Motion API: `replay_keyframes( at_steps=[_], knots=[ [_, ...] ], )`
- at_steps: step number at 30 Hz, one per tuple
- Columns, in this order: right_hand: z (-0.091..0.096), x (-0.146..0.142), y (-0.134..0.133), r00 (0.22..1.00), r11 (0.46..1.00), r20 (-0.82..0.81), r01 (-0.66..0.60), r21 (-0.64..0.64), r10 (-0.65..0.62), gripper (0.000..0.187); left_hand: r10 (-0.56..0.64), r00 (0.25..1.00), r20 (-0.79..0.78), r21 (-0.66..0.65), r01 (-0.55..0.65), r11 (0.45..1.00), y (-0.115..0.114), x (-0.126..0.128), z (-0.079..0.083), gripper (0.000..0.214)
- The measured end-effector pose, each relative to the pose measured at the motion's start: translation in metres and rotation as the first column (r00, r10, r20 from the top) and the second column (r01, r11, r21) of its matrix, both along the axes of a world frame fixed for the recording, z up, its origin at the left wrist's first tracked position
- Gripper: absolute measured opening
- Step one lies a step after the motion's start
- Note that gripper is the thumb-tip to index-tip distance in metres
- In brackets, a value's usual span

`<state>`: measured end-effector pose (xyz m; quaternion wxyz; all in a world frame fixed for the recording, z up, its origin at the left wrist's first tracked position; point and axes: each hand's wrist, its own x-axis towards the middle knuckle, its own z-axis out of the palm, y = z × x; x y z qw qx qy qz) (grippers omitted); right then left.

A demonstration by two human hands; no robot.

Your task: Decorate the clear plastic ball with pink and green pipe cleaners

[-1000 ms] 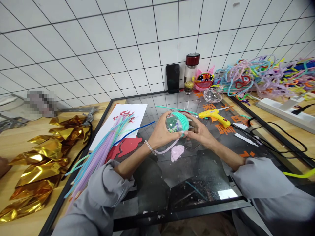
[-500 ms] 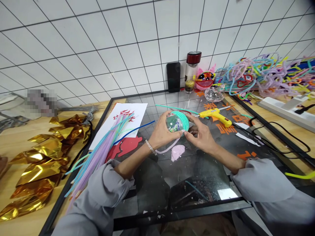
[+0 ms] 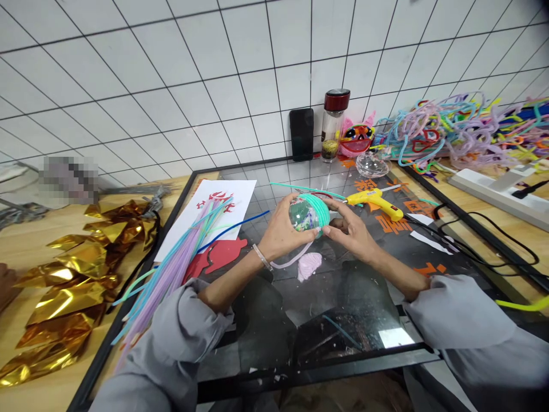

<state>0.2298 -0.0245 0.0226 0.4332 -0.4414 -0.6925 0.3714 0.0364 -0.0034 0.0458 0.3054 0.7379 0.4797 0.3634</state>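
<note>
Over the glass-topped table [image 3: 343,297] I hold a clear plastic ball [image 3: 306,214] partly wrapped in mint-green pipe cleaner. My left hand [image 3: 278,232] cups the ball from the left, fingers curled round it. From the right, my right hand [image 3: 351,232] presses its fingertips against the green wrap. A pale pink pipe cleaner [image 3: 291,260] trails down from the ball. A small pink coil [image 3: 309,265] lies on the glass just below.
A yellow glue gun [image 3: 375,200] lies right of the ball, its cables running right. Loose pipe cleaners [image 3: 171,269], white paper and red cut-outs lie left; gold foil [image 3: 72,286] farther left. A phone, jar, mask, clear half-shell and a tangled pipe-cleaner pile [image 3: 463,131] line the back.
My right hand's fingers shifted slightly on the ball's right side. The ball and my left hand stay almost where they were.
</note>
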Motion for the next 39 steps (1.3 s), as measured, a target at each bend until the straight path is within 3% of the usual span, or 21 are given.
replay_keyframes(
  at_steps=[11,21,39],
  knots=[
    [-0.007,-0.004,0.003,0.989,0.997,-0.146,0.028,-0.065,-0.038,0.058,-0.012,1.000,-0.005,0.011,0.012,1.000,-0.001,-0.001,0.000,0.079],
    [-0.011,-0.002,0.006,0.965,0.992,-0.262,-0.021,-0.127,-0.013,0.063,-0.056,0.998,0.022,-0.025,0.057,0.998,-0.001,-0.001,0.003,0.081],
    [-0.012,-0.004,0.004,0.977,0.994,-0.204,0.041,-0.097,-0.060,0.070,-0.095,0.995,0.029,-0.081,0.097,0.992,0.001,-0.004,0.002,0.080]
  ],
)
